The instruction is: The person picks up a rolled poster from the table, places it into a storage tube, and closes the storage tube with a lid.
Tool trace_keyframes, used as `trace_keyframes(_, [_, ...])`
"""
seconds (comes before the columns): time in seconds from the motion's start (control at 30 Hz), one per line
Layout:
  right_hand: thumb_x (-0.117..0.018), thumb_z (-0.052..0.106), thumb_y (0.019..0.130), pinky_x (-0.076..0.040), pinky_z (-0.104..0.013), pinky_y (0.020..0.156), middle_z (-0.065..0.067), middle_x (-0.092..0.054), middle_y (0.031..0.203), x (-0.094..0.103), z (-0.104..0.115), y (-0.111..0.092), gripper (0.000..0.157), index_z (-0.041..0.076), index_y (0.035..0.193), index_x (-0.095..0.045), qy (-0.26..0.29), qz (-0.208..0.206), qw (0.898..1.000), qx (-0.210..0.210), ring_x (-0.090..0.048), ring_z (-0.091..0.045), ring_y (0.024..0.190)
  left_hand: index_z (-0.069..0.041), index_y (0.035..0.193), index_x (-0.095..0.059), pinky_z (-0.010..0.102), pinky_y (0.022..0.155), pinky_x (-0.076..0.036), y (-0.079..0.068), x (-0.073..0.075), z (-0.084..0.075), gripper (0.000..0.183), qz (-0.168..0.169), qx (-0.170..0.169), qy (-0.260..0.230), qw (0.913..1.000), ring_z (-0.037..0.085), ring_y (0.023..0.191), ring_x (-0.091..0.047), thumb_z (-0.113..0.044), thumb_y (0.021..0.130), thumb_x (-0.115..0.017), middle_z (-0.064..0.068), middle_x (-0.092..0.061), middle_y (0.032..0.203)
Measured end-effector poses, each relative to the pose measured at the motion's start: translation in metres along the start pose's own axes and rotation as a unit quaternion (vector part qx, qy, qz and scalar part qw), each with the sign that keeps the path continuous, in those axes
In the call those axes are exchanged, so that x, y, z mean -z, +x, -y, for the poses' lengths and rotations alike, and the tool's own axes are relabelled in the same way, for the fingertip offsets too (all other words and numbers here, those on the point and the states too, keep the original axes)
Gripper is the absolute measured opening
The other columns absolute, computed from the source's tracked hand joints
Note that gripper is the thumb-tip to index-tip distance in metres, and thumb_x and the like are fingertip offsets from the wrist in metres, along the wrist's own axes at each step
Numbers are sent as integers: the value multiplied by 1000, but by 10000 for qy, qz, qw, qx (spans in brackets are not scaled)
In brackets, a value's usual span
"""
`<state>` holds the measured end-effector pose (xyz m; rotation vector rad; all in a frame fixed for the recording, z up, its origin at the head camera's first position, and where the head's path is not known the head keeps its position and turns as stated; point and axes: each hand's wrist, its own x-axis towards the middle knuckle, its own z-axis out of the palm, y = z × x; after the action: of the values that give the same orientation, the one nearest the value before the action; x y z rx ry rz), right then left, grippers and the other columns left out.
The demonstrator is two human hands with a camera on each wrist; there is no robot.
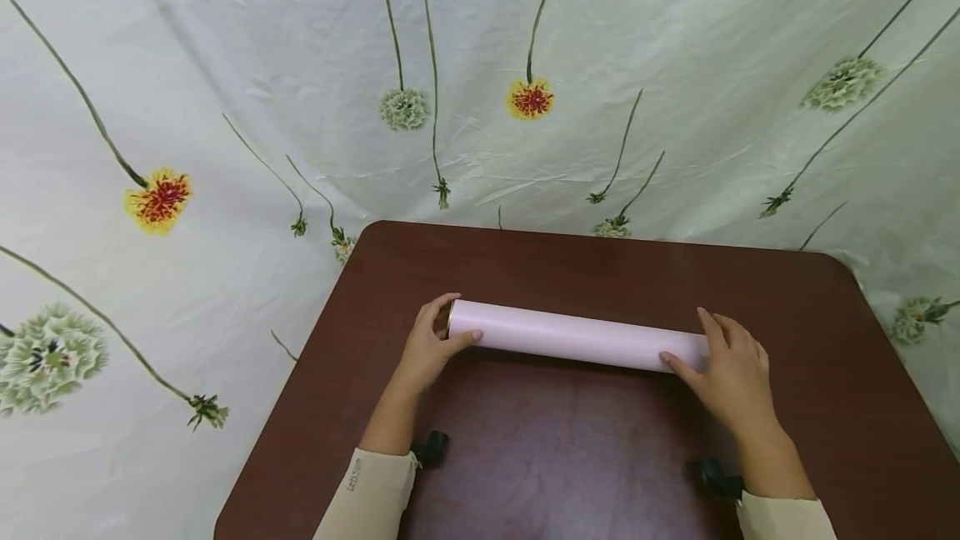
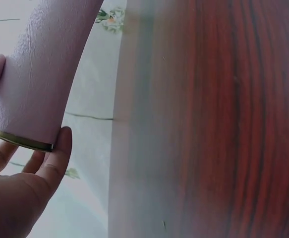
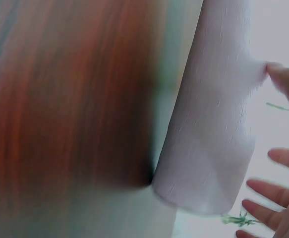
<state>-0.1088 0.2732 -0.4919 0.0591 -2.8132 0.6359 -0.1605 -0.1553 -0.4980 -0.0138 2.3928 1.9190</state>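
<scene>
A long pale pink tube (image 1: 577, 338) with a finely creased surface lies crosswise over the table in the head view. A thin gold-coloured rim (image 2: 23, 141) edges its left end. My left hand (image 1: 427, 348) grips that end, thumb on the near side and fingertips against the rim, as the left wrist view also shows. At the other end is my right hand (image 1: 738, 373), its thumb at the tube's near side. Its fingers (image 3: 270, 192) are spread and stand apart from the tube (image 3: 203, 124) in the right wrist view.
The dark reddish-brown table (image 1: 540, 457) has rounded far corners. Behind it and to the left hangs a pale cloth (image 1: 480, 157) printed with flowers. Small black devices (image 1: 430, 448) sit at both wrists, beside the cream sleeves (image 1: 369, 494).
</scene>
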Motion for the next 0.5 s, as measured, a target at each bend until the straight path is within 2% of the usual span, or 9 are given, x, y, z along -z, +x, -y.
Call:
trace_keyframes(0.07, [-74, 53, 88, -25, -75, 104, -37, -41, 144, 0, -4, -1, 94, 0, 154, -33, -25, 161, 9991, -397, -38, -56, 131, -13, 150, -46, 47, 114, -43, 0, 3, 2, 81, -105, 6, 31, 9999, 31, 138, -46, -22, 81, -87, 12, -35, 150])
trace_keyframes(0.13, [-67, 59, 91, -29, -75, 102, -42, -39, 143, 1, -6, -3, 98, -5, 155, -28, 10, 492, 9955, -806, -39, -60, 129, -13, 150, -46, 48, 117, -39, 1, 5, 4, 80, -177, 46, 11, 9998, 31, 140, -45, -21, 82, -86, 12, -36, 150])
trace_keyframes(0.27, [-52, 68, 95, -40, -71, 94, -45, -40, 144, 2, -6, -3, 103, -11, 154, -21, 268, 1192, 9789, -1636, -45, -62, 125, -13, 152, -44, 48, 119, -36, 1, 8, 8, 80, -250, 128, -59, 9996, 31, 143, -44, -22, 84, -84, 13, -39, 153])
trace_keyframes(0.4, [-50, 65, 97, -43, -66, 96, -40, -44, 144, 1, -1, -3, 96, -8, 154, -26, 761, 1172, 9668, -2141, -49, -57, 125, -16, 156, -39, 47, 119, -36, -1, 7, 11, 81, -335, 289, -70, 9990, 31, 148, -38, -26, 87, -81, 11, -36, 161])
trace_keyframes(0.5, [-54, 58, 98, -41, -65, 101, -36, -45, 147, -2, 3, -3, 90, -5, 155, -27, 1069, 948, 9643, -2229, -48, -54, 129, -18, 159, -32, 46, 118, -38, -2, 6, 13, 80, -298, 340, -12, 9990, 31, 147, -38, -27, 92, -75, 12, -33, 163])
